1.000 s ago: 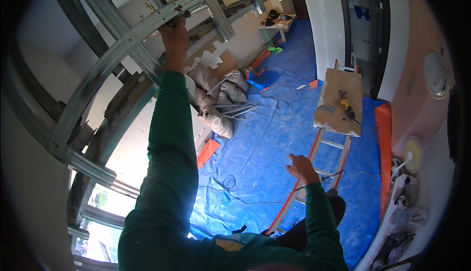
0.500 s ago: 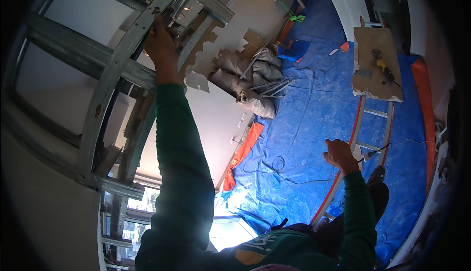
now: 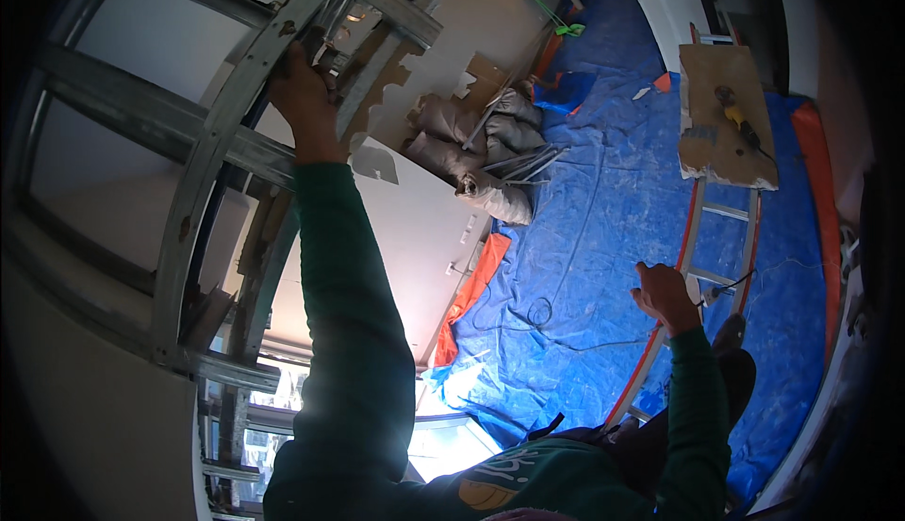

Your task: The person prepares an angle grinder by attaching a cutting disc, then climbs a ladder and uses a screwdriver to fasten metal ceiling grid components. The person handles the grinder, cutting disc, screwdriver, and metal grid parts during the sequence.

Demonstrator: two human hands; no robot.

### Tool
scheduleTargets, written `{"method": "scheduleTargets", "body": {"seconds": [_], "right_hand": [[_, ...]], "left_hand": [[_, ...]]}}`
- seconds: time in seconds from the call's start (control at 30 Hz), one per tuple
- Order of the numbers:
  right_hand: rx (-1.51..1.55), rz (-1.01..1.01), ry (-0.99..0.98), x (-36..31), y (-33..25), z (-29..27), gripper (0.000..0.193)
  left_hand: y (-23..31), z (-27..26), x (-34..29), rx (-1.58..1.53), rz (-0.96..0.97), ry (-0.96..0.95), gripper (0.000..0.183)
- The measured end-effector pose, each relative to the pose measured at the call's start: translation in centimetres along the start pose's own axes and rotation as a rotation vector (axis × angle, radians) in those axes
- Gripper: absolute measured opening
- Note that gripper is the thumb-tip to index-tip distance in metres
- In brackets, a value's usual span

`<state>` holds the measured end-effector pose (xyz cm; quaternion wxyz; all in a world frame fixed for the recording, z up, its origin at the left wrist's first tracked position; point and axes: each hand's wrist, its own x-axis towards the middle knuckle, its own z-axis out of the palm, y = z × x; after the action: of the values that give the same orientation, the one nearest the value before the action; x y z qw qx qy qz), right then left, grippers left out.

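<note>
My left arm, in a green sleeve, reaches up to a grey metal stud frame (image 3: 219, 125). My left hand (image 3: 304, 101) is closed at the edge of its slanting stud, fingers curled; what they grip is partly hidden. Just beyond the fingers, some metal fittings (image 3: 325, 42) show in shadow. Lower on the right, my right hand (image 3: 666, 297) hangs over the blue sheet beside a ladder (image 3: 726, 212) with red-edged rails. Its fingers are loosely curled and nothing shows in them.
A worn board (image 3: 709, 148) lies across the ladder, carrying a yellow and black angle grinder (image 3: 738, 125). Filled sacks (image 3: 495, 198) and metal strips (image 3: 537, 165) are heaped by the wall. A thin cable (image 3: 589, 347) runs over the blue floor sheet (image 3: 566, 266).
My left hand has shifted slightly down and left along the stud. My right hand has moved a little right. The view has tilted slightly.
</note>
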<state>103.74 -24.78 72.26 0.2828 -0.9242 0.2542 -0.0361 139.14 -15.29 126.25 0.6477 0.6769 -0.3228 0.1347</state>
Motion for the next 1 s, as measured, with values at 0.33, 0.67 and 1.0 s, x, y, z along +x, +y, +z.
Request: {"method": "scheduleTargets", "body": {"seconds": [0.33, 0.67, 1.0], "right_hand": [[0.017, -0.014, -0.003, 0.4, -0.6, 0.6, 0.045], [-0.002, -0.008, -0.018, 0.7, 0.0, 1.2, 0.043], [-0.010, -0.011, 0.027, 0.2, 0.4, 1.4, 0.039]], "left_hand": [[-0.5, -0.8, 1.4, -0.048, 0.115, -0.009, 0.020], [-0.1, 0.1, 0.3, -0.210, 0.151, -0.060, 0.028], [-0.4, 0.0, 0.2, -0.221, 0.066, -0.056, 0.021]]}}
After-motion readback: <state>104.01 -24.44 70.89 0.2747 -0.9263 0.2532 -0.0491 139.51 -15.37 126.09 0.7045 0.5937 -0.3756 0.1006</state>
